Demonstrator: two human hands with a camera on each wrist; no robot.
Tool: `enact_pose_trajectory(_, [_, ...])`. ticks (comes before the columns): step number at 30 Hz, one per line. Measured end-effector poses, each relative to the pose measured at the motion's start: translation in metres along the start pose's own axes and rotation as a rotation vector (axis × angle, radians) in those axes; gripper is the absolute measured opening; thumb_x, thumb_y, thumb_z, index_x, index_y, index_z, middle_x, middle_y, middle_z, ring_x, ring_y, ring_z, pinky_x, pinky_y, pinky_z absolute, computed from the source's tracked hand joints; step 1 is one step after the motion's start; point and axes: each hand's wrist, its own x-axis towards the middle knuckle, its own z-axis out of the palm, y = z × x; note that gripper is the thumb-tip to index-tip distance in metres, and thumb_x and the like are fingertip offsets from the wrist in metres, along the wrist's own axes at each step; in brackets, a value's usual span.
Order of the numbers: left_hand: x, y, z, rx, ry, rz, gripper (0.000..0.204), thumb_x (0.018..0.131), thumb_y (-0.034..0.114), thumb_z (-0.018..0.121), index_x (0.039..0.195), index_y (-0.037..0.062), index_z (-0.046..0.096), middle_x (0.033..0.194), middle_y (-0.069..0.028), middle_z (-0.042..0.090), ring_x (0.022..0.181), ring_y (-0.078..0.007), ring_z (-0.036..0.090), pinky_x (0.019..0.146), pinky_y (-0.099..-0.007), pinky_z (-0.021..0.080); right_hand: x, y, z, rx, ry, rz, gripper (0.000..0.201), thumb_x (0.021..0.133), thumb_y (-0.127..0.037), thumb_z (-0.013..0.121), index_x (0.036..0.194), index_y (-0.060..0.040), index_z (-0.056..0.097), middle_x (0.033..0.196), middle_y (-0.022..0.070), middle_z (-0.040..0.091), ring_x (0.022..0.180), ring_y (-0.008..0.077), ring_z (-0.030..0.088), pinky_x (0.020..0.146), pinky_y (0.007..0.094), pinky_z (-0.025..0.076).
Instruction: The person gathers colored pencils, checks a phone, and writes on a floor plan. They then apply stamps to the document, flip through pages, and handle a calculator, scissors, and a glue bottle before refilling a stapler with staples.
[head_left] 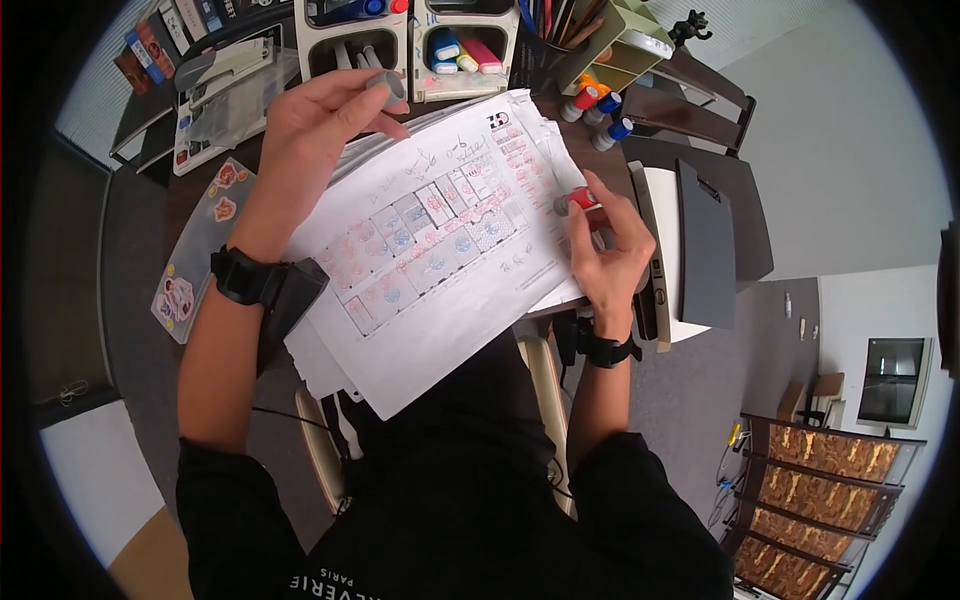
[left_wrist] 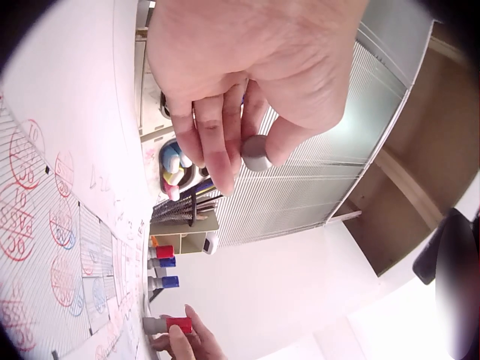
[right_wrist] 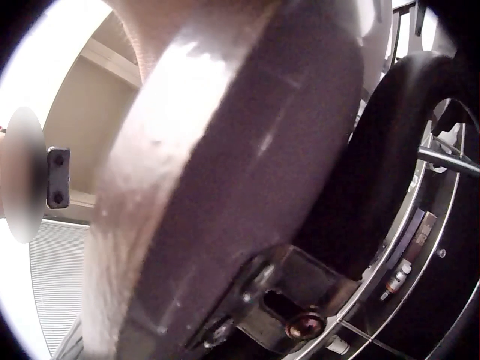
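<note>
My left hand [head_left: 310,140] is raised over the upper left of a stack of printed papers [head_left: 440,330]. It pinches a small grey cap [left_wrist: 256,154] between thumb and fingers. At the papers' right edge my right hand [head_left: 612,250] holds a small stamp [left_wrist: 180,325] with a red end and a grey body, gripped by thumb and fingertips. The top sheet carries a floor plan with many red and blue round stamp marks, plus some handwriting. In the right wrist view the wrist and strap block most of the scene, so that hand's fingers are hidden.
Beyond the papers stand a red-topped stamp [head_left: 579,104] and blue-topped stamps [head_left: 612,134]. White organizers [head_left: 462,87] hold markers at the back, beside a pencil holder and a green shelf box [head_left: 620,45]. A stickered clear folder [head_left: 205,245] lies left; a dark flat case [head_left: 705,240] lies right.
</note>
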Motion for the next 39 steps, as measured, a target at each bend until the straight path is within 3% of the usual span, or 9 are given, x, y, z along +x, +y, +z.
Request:
enact_pose_trajectory(3, [-0.003, 0.000, 0.002, -0.001, -0.015, 0.001, 0.037, 0.097, 0.015, 0.066, 0.126, -0.0065, 0.061, 0.103, -0.0172, 0.073, 0.088, -0.0229, 0.073, 0.091, -0.0350, 0.053, -0.006, 0.005, -0.001, 0.056, 0.088, 0.015, 0.036, 0.082, 0.001, 0.073, 0.118, -0.0002, 0.071, 0.087, 0.0087, 0.071, 0.065, 0.0099, 0.064, 0.059, 0.0230, 0.051])
enact_pose_trajectory(5, [-0.003, 0.002, 0.002, 0.032, -0.030, -0.011, 0.037, 0.097, 0.014, 0.066, 0.127, -0.0071, 0.060, 0.103, -0.0180, 0.073, 0.088, -0.0233, 0.073, 0.091, -0.0350, 0.053, -0.008, 0.007, 0.000, 0.317, 0.247, 0.198, 0.036, 0.086, 0.001, 0.072, 0.122, 0.0017, 0.068, 0.088, 0.0084, 0.072, 0.068, 0.0090, 0.064, 0.061, 0.0224, 0.052])
enact_pose_trajectory(9, [-0.002, 0.002, 0.003, 0.017, -0.030, -0.017, 0.036, 0.098, 0.014, 0.066, 0.126, -0.0074, 0.060, 0.104, -0.0189, 0.072, 0.088, -0.0234, 0.073, 0.090, -0.0353, 0.053, -0.009, 0.006, -0.006, 0.408, 0.264, 0.244, 0.036, 0.088, 0.000, 0.070, 0.125, 0.0026, 0.066, 0.091, 0.0085, 0.072, 0.072, 0.0091, 0.066, 0.066, 0.0228, 0.054])
enact_pose_trajectory(14, [-0.001, 0.000, -0.006, 0.029, -0.038, -0.030, 0.037, 0.100, 0.018, 0.063, 0.126, -0.0076, 0.061, 0.113, -0.0130, 0.069, 0.100, -0.0232, 0.067, 0.091, -0.0364, 0.054, -0.011, 0.010, -0.004, 0.338, 0.202, 0.185, 0.036, 0.088, 0.001, 0.071, 0.124, 0.0024, 0.067, 0.091, 0.0072, 0.071, 0.075, 0.0087, 0.066, 0.068, 0.0219, 0.054])
enact_pose_trajectory(21, [-0.001, 0.003, -0.004, 0.020, 0.003, -0.038, 0.036, 0.099, 0.017, 0.064, 0.125, -0.0072, 0.061, 0.113, -0.0132, 0.069, 0.100, -0.0242, 0.068, 0.091, -0.0371, 0.054, -0.011, -0.001, -0.012, 0.128, 0.095, 0.047, 0.037, 0.083, 0.003, 0.073, 0.120, -0.0002, 0.070, 0.087, 0.0077, 0.070, 0.069, 0.0090, 0.063, 0.063, 0.0225, 0.050])
enact_pose_trajectory(24, [0.000, -0.001, -0.004, -0.025, 0.009, 0.001, 0.038, 0.098, 0.015, 0.066, 0.127, -0.0076, 0.060, 0.106, -0.0198, 0.071, 0.089, -0.0246, 0.073, 0.087, -0.0334, 0.055, -0.013, -0.006, -0.013, 0.155, 0.046, 0.048, 0.038, 0.080, 0.003, 0.074, 0.118, -0.0009, 0.071, 0.087, 0.0086, 0.070, 0.066, 0.0103, 0.062, 0.062, 0.0236, 0.050])
enact_pose_trajectory(33, [-0.001, 0.000, -0.004, -0.026, -0.001, -0.002, 0.038, 0.098, 0.015, 0.066, 0.128, -0.0062, 0.060, 0.106, -0.0193, 0.072, 0.089, -0.0243, 0.073, 0.089, -0.0339, 0.054, -0.013, -0.007, -0.010, 0.100, 0.009, -0.003, 0.036, 0.080, 0.003, 0.075, 0.116, -0.0026, 0.072, 0.087, 0.0086, 0.070, 0.066, 0.0115, 0.062, 0.060, 0.0243, 0.050])
enact_pose_trajectory(35, [-0.001, 0.002, -0.004, -0.004, -0.029, -0.021, 0.035, 0.099, 0.016, 0.063, 0.124, -0.0071, 0.062, 0.112, -0.0128, 0.069, 0.100, -0.0237, 0.068, 0.091, -0.0365, 0.054, -0.013, -0.007, -0.010, 0.068, -0.022, -0.038, 0.036, 0.080, 0.003, 0.075, 0.115, -0.0024, 0.072, 0.087, 0.0092, 0.070, 0.066, 0.0117, 0.063, 0.060, 0.0242, 0.050])
enact_pose_trajectory(39, [-0.001, 0.004, -0.004, 0.014, -0.035, -0.015, 0.034, 0.100, 0.017, 0.062, 0.125, -0.0072, 0.061, 0.112, -0.0129, 0.069, 0.100, -0.0231, 0.068, 0.091, -0.0366, 0.054, -0.011, -0.009, -0.008, 0.041, -0.046, -0.064, 0.036, 0.080, 0.003, 0.075, 0.115, -0.0022, 0.073, 0.086, 0.0094, 0.070, 0.066, 0.0119, 0.063, 0.060, 0.0240, 0.050])
